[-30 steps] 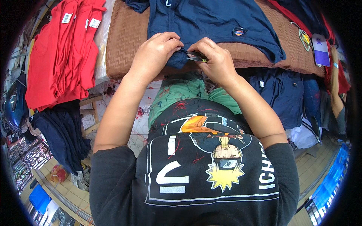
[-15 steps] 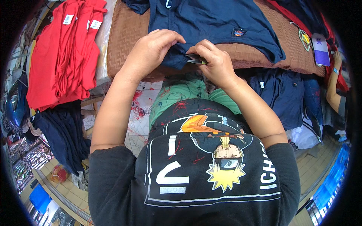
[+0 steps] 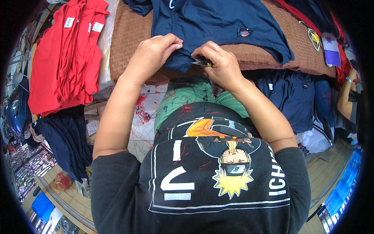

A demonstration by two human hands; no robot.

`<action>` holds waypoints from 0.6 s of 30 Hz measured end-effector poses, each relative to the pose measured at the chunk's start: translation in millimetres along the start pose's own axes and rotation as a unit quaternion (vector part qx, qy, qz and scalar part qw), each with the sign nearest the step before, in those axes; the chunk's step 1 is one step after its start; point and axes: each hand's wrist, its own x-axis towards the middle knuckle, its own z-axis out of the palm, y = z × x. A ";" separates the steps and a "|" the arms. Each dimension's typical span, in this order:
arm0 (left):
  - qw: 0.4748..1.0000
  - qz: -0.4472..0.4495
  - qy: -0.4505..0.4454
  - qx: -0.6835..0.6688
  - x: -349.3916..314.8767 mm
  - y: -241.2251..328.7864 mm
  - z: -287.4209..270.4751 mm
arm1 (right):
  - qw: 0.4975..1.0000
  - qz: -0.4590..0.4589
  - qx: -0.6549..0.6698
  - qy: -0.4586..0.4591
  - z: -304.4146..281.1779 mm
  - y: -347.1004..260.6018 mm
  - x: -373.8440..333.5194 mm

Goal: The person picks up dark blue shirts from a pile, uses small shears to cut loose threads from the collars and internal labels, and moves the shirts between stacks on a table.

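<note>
A navy garment (image 3: 212,21) with a small sewn-on patch lies spread over the brown padded table, its near part bunched between my hands. My left hand (image 3: 152,54) is closed, thumb and fingers pinching the cloth at the left of this bunch. Just to the right, my right hand (image 3: 221,64) grips small thread snips (image 3: 200,62), their pointed blades facing left beside the cloth. A bit of yellow-green shows on the snips at the palm. My right fingertips are bent against the garment's edge; whether they also pinch it, I cannot tell.
Red garments (image 3: 64,66) with white tags are piled on the left. Navy clothing (image 3: 290,99) hangs below the table's right side. A purple-and-white tag (image 3: 331,50) lies by a looped cord (image 3: 313,38). Another person's arm (image 3: 345,95) shows at the far right. Thread scraps litter the floor.
My left hand has shifted a little to the left, and the navy garment has slid slightly left with it. My right hand, still holding the snips, has barely moved.
</note>
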 end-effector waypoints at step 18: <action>0.999 -0.001 -0.034 0.022 4.1 7.2 -3.0 | 1.000 0.008 -0.001 -0.005 0.0 -0.1 -1.9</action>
